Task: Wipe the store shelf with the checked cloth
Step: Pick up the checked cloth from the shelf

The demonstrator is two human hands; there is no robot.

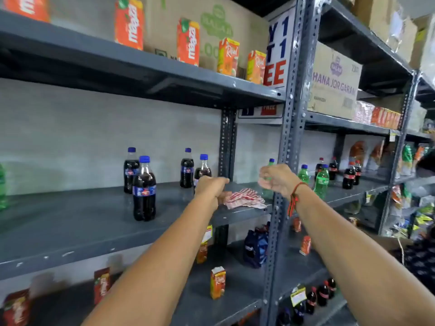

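The red-and-white checked cloth lies crumpled on the grey middle shelf, near its right end beside the upright post. My left hand reaches over the shelf, and its curled fingers pinch the cloth's left edge. Just right of the cloth, my right hand is curled around a green bottle with a blue cap. The hand hides most of that bottle's body.
Several dark cola bottles stand on the same shelf, left of and behind the cloth. A perforated steel post rises at the shelf's right end. Green and cola bottles stand in the bay to the right. Juice cartons sit on the shelves above and below.
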